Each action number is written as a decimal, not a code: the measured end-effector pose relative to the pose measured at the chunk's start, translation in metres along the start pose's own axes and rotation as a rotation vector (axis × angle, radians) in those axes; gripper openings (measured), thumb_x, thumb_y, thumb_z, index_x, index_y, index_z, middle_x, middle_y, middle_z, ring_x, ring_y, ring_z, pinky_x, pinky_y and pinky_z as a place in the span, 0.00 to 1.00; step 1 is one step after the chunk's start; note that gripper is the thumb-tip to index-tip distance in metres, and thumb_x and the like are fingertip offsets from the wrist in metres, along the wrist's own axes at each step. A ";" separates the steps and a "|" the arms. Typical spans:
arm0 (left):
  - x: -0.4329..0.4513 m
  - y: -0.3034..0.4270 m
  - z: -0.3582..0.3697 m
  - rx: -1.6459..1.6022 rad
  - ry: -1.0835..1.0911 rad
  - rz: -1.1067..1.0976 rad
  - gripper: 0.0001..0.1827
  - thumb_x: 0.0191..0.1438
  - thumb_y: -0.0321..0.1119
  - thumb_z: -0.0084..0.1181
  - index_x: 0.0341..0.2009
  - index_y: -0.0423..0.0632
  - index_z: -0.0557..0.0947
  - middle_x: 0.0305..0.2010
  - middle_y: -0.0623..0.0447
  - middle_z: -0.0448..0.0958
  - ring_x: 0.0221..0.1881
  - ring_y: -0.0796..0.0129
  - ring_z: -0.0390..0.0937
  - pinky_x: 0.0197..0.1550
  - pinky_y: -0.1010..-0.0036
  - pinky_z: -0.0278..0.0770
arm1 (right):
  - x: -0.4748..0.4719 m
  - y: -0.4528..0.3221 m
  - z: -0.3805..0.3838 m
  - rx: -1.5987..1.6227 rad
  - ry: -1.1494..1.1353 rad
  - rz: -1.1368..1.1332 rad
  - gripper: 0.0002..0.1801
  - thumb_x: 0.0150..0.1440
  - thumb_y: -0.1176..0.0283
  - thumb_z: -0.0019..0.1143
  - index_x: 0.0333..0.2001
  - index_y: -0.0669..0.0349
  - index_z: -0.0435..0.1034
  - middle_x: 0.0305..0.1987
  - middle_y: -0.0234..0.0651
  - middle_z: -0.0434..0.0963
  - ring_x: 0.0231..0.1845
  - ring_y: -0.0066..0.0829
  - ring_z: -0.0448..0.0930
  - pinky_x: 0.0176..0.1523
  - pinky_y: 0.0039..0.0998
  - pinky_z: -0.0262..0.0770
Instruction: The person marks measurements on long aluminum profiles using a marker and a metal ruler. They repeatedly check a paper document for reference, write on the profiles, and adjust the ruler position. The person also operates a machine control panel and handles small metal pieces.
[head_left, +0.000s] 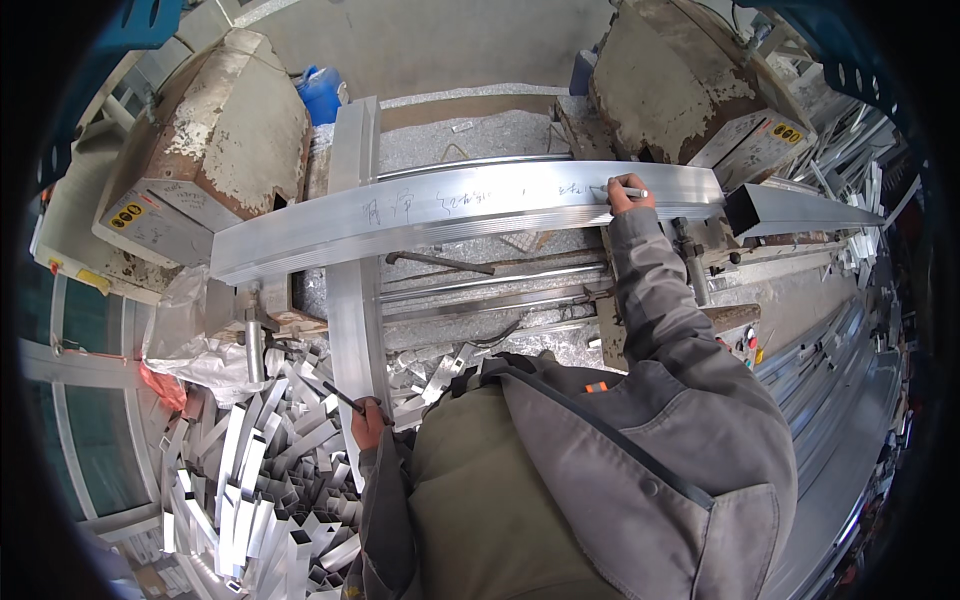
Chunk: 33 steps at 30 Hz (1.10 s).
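A long aluminium profile (300, 225) lies crosswise between two saw housings and bears handwritten marks. My right hand (628, 193) holds a pen (636, 193), its tip at the marks near the profile's right part. Lower left, my left hand (370, 424) grips a thin dark stick-like thing (341, 395), perhaps a pen or its cap; which one I cannot tell. That hand is beside a second, wide aluminium profile (352, 300), which runs lengthwise under the first one.
Worn saw housings stand left (202, 142) and right (675, 90). Cut aluminium offcuts (255, 480) pile up at lower left. A dark rectangular tube (787, 210) adjoins the profile's right end. Long profiles (825, 405) lie at right; a blue jug (321, 94) stands behind.
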<state>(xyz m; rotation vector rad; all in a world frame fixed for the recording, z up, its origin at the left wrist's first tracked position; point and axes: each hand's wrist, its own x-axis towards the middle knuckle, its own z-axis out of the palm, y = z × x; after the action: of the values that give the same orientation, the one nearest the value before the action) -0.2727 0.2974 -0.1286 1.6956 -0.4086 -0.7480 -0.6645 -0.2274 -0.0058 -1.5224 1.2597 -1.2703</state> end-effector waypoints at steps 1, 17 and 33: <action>0.000 0.000 0.000 -0.002 0.002 0.002 0.18 0.74 0.44 0.48 0.42 0.39 0.78 0.21 0.55 0.70 0.20 0.73 0.70 0.25 0.73 0.73 | 0.001 0.002 -0.001 0.017 -0.001 0.019 0.12 0.64 0.65 0.65 0.34 0.63 0.76 0.25 0.27 0.77 0.28 0.18 0.71 0.32 0.28 0.67; -0.004 0.005 0.001 0.006 0.006 -0.008 0.18 0.74 0.44 0.48 0.42 0.40 0.77 0.21 0.56 0.70 0.21 0.73 0.69 0.25 0.73 0.73 | 0.007 0.009 -0.008 -0.164 0.072 -0.066 0.13 0.61 0.62 0.64 0.35 0.63 0.76 0.27 0.33 0.78 0.30 0.23 0.73 0.37 0.32 0.73; -0.004 0.015 0.010 -0.009 0.032 -0.032 0.17 0.73 0.42 0.47 0.41 0.40 0.77 0.20 0.55 0.69 0.20 0.73 0.68 0.24 0.73 0.72 | 0.006 0.009 -0.019 -0.247 0.117 -0.144 0.14 0.62 0.62 0.65 0.36 0.63 0.75 0.29 0.36 0.81 0.31 0.24 0.74 0.39 0.33 0.75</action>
<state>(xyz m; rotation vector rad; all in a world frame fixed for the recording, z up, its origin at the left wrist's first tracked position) -0.2811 0.2886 -0.1143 1.7065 -0.3560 -0.7443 -0.6848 -0.2343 -0.0092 -1.7615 1.4478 -1.3510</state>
